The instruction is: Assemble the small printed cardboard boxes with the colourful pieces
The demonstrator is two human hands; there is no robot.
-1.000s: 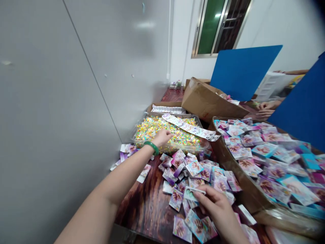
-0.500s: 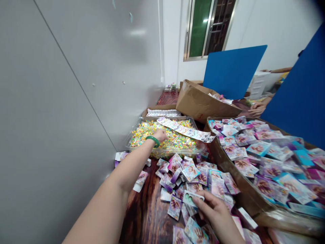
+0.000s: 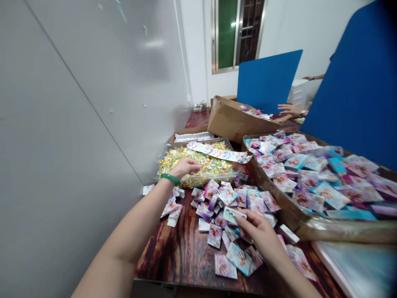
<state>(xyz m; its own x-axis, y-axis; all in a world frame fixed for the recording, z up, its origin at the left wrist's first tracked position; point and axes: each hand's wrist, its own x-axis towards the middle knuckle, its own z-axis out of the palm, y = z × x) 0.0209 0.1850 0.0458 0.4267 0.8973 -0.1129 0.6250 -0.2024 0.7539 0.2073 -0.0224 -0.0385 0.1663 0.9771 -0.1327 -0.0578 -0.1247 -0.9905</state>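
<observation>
My left hand (image 3: pixel 186 166), with a green bangle (image 3: pixel 170 179) on its wrist, is over the near part of a clear plastic tray (image 3: pixel 198 181). Its fingers are curled together, and I cannot make out what they hold. Many small colourful packets (image 3: pixel 214 166) fill the tray. My right hand (image 3: pixel 256 229) pinches a small white box (image 3: pixel 234 215) showing a row of green ovals on its face. Beneath it, small purple, pink and blue boxes printed with hands (image 3: pixel 240 257) lie in a loose pile on the dark wooden table (image 3: pixel 176 256).
A printed sticker strip (image 3: pixel 218 152) lies across the tray. On the right stands a large carton (image 3: pixel 291 215) full of similar boxes. Behind are another carton (image 3: pixel 235 122), blue panels (image 3: pixel 268 80) and another person's hand (image 3: pixel 291 109). A grey wall (image 3: pixel 77 165) borders the left.
My left hand has drawn back from the tray's middle towards its near edge. My right hand keeps the white box. The view has shifted, and the other person's hand has moved.
</observation>
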